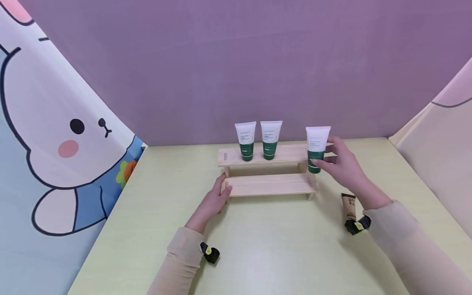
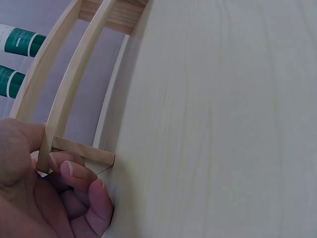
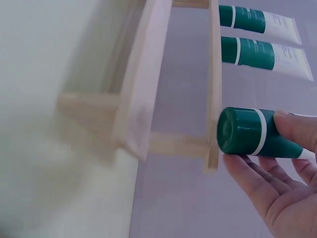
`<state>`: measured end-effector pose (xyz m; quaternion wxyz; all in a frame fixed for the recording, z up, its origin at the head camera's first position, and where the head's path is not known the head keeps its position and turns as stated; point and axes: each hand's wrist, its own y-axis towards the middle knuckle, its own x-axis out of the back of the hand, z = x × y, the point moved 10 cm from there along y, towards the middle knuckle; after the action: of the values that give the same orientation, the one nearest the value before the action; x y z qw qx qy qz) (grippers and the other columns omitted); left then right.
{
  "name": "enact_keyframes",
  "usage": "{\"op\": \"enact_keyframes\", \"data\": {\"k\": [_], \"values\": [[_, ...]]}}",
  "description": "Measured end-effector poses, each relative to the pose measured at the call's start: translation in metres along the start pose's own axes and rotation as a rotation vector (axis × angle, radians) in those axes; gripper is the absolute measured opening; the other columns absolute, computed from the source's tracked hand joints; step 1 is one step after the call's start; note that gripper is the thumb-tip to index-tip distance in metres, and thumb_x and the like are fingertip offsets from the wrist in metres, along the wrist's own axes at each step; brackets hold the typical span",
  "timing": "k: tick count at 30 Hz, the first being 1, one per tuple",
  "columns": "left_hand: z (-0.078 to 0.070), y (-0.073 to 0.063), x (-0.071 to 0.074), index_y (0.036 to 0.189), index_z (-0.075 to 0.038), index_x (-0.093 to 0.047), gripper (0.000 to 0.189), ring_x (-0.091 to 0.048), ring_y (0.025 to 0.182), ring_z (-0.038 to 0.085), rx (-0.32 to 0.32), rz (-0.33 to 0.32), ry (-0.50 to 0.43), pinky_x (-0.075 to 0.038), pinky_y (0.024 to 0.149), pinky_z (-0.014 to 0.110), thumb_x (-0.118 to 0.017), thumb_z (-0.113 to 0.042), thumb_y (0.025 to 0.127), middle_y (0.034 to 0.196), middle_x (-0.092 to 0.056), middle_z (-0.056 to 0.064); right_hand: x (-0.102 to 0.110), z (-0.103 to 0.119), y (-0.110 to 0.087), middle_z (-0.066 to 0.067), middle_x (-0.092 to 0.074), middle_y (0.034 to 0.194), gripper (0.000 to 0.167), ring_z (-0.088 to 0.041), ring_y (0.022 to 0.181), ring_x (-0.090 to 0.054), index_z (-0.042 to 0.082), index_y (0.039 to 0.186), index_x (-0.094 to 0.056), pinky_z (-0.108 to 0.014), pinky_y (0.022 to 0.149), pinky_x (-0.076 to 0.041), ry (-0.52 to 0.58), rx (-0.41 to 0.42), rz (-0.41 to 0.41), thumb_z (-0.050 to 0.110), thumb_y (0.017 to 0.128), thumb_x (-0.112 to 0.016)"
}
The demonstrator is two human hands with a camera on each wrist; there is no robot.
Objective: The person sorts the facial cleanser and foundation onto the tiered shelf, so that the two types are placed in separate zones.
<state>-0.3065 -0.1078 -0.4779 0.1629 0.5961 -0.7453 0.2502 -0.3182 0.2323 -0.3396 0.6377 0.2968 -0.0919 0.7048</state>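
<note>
My right hand (image 1: pixel 343 164) grips a white and green squeeze tube (image 1: pixel 317 141), cap down, at the right end of the wooden two-tier rack (image 1: pixel 269 186). In the right wrist view the green cap (image 3: pixel 237 131) of this tube is close to the upper shelf's edge; whether they touch I cannot tell. Two matching tubes (image 1: pixel 246 139) (image 1: pixel 271 139) stand upright on the upper shelf, left of centre. With thumb and curled fingers my left hand (image 1: pixel 214 198) holds the left end of the lower shelf, as the left wrist view shows (image 2: pixel 64 183).
A small brown tube with a dark cap (image 1: pixel 348 207) is on the table (image 1: pixel 273 246), beside my right wrist. Behind the rack rises a purple backdrop (image 1: pixel 258 73). A cartoon-printed panel (image 1: pixel 48 155) borders the left side, and a pale panel (image 1: pixel 442 143) the right.
</note>
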Motion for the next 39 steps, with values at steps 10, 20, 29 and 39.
{"op": "enact_keyframes", "data": {"k": [10, 20, 29, 39], "values": [[0.003, 0.002, 0.0, 0.155, -0.036, -0.016, 0.057, -0.042, 0.044, 0.015, -0.005, -0.018, -0.003, -0.041, 0.046, 0.03, -0.042, -0.042, 0.104, 0.098, -0.062, 0.019, -0.027, 0.011, 0.034, -0.024, -0.049, 0.122, 0.057, -0.039, 0.108, -0.06, 0.001, 0.138, -0.03, -0.028, 0.082, -0.054, 0.095, 0.023, -0.045, 0.005, 0.093, -0.065], [0.002, 0.002, -0.002, 0.155, -0.036, -0.015, 0.058, -0.042, 0.044, 0.014, 0.004, -0.008, 0.005, -0.041, 0.046, 0.03, -0.04, -0.044, 0.104, 0.096, -0.062, 0.02, -0.042, 0.002, 0.046, -0.026, -0.048, 0.127, 0.057, -0.044, 0.116, -0.055, 0.001, 0.14, -0.029, -0.048, 0.096, -0.047, 0.106, 0.03, -0.022, 0.004, 0.095, -0.063], [0.003, 0.001, -0.002, 0.155, -0.037, -0.016, 0.058, -0.043, 0.045, 0.014, 0.011, -0.02, 0.008, -0.041, 0.046, 0.03, -0.042, -0.042, 0.104, 0.115, -0.059, 0.025, -0.038, -0.002, 0.04, -0.022, -0.055, 0.126, 0.052, -0.041, 0.115, -0.058, 0.003, 0.138, -0.041, -0.048, 0.095, -0.048, 0.027, 0.016, -0.015, 0.011, 0.094, -0.067], [0.001, -0.001, 0.001, 0.156, -0.035, -0.014, 0.059, -0.042, 0.044, 0.014, 0.007, -0.019, 0.005, -0.039, 0.045, 0.029, -0.041, -0.042, 0.104, 0.09, -0.061, 0.018, -0.005, 0.0, 0.0, -0.016, -0.064, 0.118, 0.032, -0.035, 0.106, -0.063, 0.002, 0.125, -0.058, -0.037, 0.089, -0.052, -0.136, 0.036, -0.086, 0.022, 0.1, -0.057]]}}
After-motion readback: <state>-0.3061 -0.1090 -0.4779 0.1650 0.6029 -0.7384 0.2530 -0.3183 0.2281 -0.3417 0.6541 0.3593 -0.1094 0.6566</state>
